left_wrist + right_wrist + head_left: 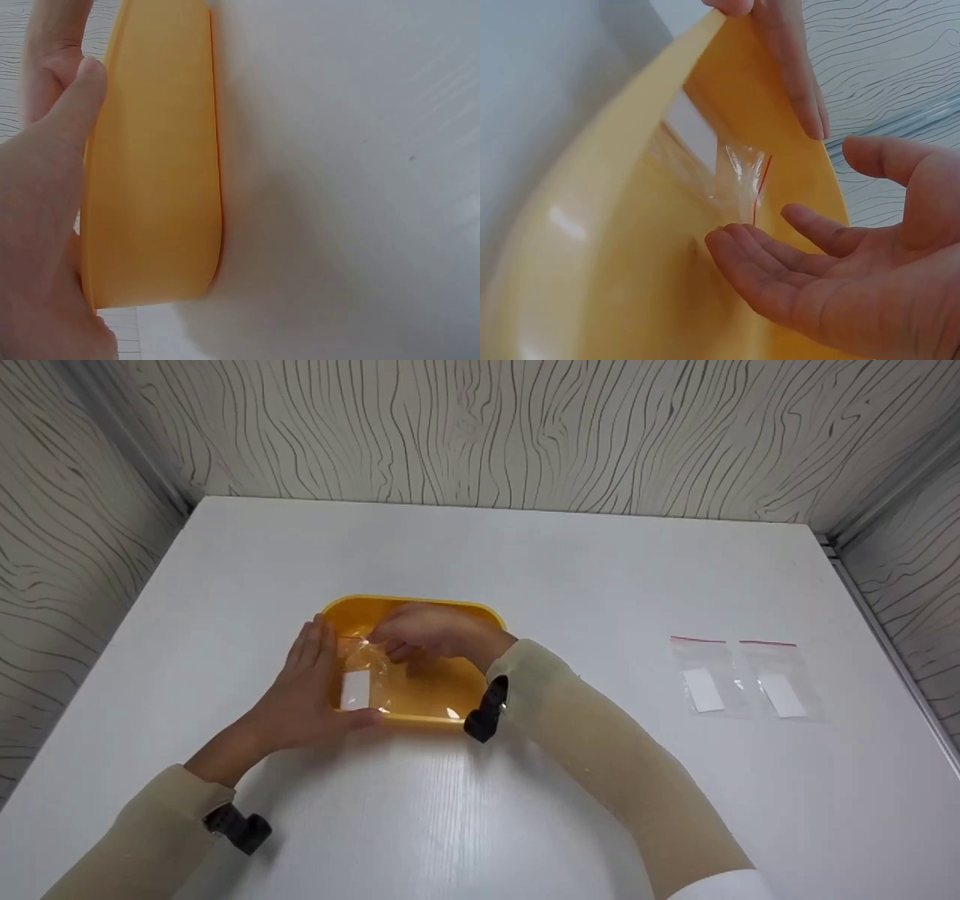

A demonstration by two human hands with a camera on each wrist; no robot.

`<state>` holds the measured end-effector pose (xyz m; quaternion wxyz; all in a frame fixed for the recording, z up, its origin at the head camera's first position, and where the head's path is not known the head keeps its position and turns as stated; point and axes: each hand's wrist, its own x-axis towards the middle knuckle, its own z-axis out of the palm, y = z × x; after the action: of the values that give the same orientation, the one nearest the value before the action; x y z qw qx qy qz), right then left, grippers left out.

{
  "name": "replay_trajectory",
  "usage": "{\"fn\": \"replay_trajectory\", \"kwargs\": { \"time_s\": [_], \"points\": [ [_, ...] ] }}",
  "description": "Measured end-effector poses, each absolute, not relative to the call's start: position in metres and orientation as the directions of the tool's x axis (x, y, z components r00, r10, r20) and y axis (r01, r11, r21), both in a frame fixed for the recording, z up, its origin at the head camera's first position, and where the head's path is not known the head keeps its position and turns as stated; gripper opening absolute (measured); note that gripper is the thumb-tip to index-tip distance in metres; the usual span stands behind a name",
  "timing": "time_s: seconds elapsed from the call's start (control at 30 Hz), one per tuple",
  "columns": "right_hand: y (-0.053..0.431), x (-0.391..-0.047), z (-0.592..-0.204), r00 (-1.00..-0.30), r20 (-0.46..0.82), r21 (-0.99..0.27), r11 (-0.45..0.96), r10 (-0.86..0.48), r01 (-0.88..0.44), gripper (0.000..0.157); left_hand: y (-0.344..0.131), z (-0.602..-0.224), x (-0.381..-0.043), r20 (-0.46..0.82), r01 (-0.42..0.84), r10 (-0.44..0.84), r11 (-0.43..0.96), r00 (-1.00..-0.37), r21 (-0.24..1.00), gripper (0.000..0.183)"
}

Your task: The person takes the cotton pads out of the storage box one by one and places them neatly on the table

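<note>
A yellow plastic tray sits on the white table. Inside its left end lies a clear zip bag with a red seal line and a white label. My left hand rests against the tray's left end, its fingers straight along the side and its thumb on the near rim. My right hand reaches into the tray, fingers loosely extended and thumb apart, at the bag's sealed edge. Whether the fingertips touch the bag I cannot tell.
Two similar clear zip bags, a left one and a right one, lie side by side on the table's right part, each with a white label. Wood-grain patterned panels stand behind and beside the table.
</note>
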<state>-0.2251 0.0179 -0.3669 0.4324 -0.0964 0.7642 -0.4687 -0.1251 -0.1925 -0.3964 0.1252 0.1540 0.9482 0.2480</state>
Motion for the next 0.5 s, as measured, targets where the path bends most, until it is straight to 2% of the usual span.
{"fn": "replay_trajectory", "kwargs": {
  "time_s": [0.17, 0.37, 0.5],
  "points": [
    [0.0159, -0.2249, -0.3702, -0.589, -0.543, -0.827, 0.503, -0.599, 0.251, 0.029, -0.1924, -0.3946, -0.1248, -0.143, 0.256, 0.374, 0.821, -0.916, 0.51, 0.136],
    [0.0141, -0.2246, -0.3706, -0.584, -0.557, -0.803, 0.563, -0.59, 0.197, 0.039, -0.1932, -0.3935, -0.1243, -0.134, 0.267, 0.38, 0.821, -0.915, 0.505, 0.134],
    [0.014, -0.2239, -0.3716, -0.545, -0.574, -0.779, 0.614, -0.611, 0.132, 0.035, -0.1927, -0.3935, -0.1242, -0.133, 0.273, 0.384, 0.823, -0.914, 0.498, 0.133]
  ]
}}
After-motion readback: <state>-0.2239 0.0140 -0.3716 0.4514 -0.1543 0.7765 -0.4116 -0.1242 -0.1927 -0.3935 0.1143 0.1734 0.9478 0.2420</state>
